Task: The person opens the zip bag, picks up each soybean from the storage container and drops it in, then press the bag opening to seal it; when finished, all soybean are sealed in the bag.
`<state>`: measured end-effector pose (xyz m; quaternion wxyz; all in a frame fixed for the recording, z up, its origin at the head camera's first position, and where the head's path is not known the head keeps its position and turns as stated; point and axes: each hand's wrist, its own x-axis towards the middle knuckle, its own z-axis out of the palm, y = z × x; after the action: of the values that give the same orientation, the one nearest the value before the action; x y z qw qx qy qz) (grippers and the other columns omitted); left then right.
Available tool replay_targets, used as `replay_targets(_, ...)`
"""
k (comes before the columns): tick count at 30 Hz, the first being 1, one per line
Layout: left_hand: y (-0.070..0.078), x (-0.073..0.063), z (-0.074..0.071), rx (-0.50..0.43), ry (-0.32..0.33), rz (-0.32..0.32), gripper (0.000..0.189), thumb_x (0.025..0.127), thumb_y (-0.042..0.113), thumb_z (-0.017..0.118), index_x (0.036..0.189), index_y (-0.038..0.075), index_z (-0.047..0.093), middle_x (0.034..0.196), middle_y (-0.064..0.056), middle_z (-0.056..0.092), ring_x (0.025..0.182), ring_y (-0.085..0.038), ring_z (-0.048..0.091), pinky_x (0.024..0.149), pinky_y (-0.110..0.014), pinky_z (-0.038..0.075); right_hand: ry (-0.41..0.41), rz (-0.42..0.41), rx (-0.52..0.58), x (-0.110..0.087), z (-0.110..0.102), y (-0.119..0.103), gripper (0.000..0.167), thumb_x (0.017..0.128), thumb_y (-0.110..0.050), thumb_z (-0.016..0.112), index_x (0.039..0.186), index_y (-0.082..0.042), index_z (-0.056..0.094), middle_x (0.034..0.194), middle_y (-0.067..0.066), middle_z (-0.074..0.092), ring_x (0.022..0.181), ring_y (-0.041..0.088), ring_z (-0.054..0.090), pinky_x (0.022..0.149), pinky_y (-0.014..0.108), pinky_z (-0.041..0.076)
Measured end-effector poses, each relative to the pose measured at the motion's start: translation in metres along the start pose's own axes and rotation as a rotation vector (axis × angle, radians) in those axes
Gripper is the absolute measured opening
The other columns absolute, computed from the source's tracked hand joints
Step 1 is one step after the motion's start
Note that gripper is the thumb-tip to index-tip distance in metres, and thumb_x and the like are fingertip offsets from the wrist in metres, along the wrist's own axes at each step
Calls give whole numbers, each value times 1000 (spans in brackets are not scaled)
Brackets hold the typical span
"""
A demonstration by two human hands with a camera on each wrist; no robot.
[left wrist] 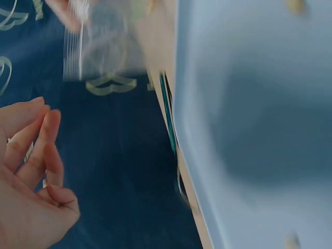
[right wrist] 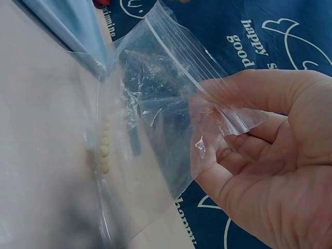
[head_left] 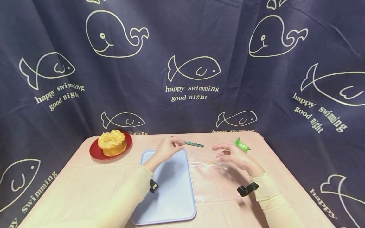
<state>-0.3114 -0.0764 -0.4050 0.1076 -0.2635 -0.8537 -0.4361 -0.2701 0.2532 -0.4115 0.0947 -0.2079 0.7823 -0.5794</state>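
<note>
My right hand (head_left: 238, 159) pinches the edge of a clear zip bag (right wrist: 155, 114) near its seal, between thumb and fingers. Several small pale-yellow beads (right wrist: 105, 150) lie in a row along the bag's bottom fold. Over the far end of a light-blue tray (head_left: 174, 202), my left hand (head_left: 165, 150) hovers with loosely bent fingers, and nothing shows between them in the left wrist view. A small pale bead (head_left: 169, 187) lies on the tray; blurred pale bits also appear there in the left wrist view.
A red plate (head_left: 94, 152) bearing a golden, bread-like cake (head_left: 114, 145) stands at the back left. Behind the tray lies a slim teal-patterned stick (head_left: 194, 144). A green wrapped packet (head_left: 242, 145) is beyond my right hand. Clear plastic is spread right of the tray. A dark curtain hangs behind.
</note>
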Motion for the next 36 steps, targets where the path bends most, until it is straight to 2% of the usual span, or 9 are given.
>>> replay_targets(2, -11, -8, -15, 34, 3, -32, 9, 86, 12, 80, 96, 13, 80, 85, 4, 73, 70, -11, 61, 65, -30, 50, 1, -4, 3, 0, -1, 1, 57, 83, 13, 66, 138, 16, 51, 138, 36, 50, 110, 43, 63, 83, 29, 57)
replay_targets(7, -44, -30, -49, 128, -8, -104, 7, 86, 12, 80, 93, 12, 81, 88, 3, 75, 77, -11, 61, 71, -32, 50, 10, -1, 1, -1, -3, 3, 59, 81, 15, 65, 138, 17, 50, 139, 39, 47, 108, 42, 63, 81, 28, 57)
replay_targets(11, -65, -48, -67, 158, -34, -159, 5, 86, 9, 80, 91, 8, 81, 89, 0, 76, 77, -13, 60, 71, -33, 48, 3, 3, -1, -1, -4, 4, 60, 81, 15, 64, 139, 17, 48, 141, 41, 44, 109, 43, 63, 81, 28, 57)
replay_targets(14, -76, -59, -75, 195, -60, -203, 4, 85, 7, 81, 89, 9, 81, 88, -1, 76, 75, -15, 59, 70, -34, 47, -3, 3, -3, -1, -4, 5, 60, 82, 14, 64, 139, 17, 48, 142, 40, 44, 109, 41, 63, 82, 29, 57)
replay_targets(18, -87, -69, -80, 287, -85, -230, 7, 81, 7, 83, 83, 13, 81, 84, 1, 76, 78, -19, 66, 73, -38, 51, -3, 5, -10, -2, -4, 6, 60, 82, 14, 64, 139, 18, 46, 141, 37, 46, 108, 39, 63, 83, 30, 57)
replay_targets(21, -91, -73, -82, 368, -113, -223, 10, 78, 7, 85, 80, 16, 80, 82, 3, 76, 84, -22, 69, 77, -42, 53, -3, 6, -6, -2, -4, 5, 59, 82, 14, 63, 139, 18, 46, 141, 38, 46, 108, 40, 63, 83, 29, 57)
replay_targets(27, -86, -74, -81, 514, -155, -208, 12, 79, 7, 84, 76, 18, 78, 82, 4, 75, 88, -24, 70, 82, -47, 52, -5, 7, 1, -1, -3, 4, 58, 83, 14, 63, 139, 17, 47, 140, 36, 47, 108, 38, 64, 83, 29, 56)
replay_targets(33, -85, -72, -79, 541, -152, -213, 7, 80, 9, 81, 78, 16, 80, 83, 4, 76, 91, -24, 69, 84, -48, 51, -16, 3, 17, 0, -3, 3, 58, 84, 14, 64, 139, 18, 46, 142, 41, 42, 110, 39, 63, 85, 30, 56)
replay_targets(36, -84, -69, -76, 494, -129, -236, 2, 81, 10, 81, 81, 12, 80, 83, 3, 75, 90, -24, 69, 83, -46, 52, -17, 3, 17, -1, -3, 2, 59, 83, 14, 64, 139, 18, 46, 142, 42, 41, 110, 39, 63, 86, 30, 56)
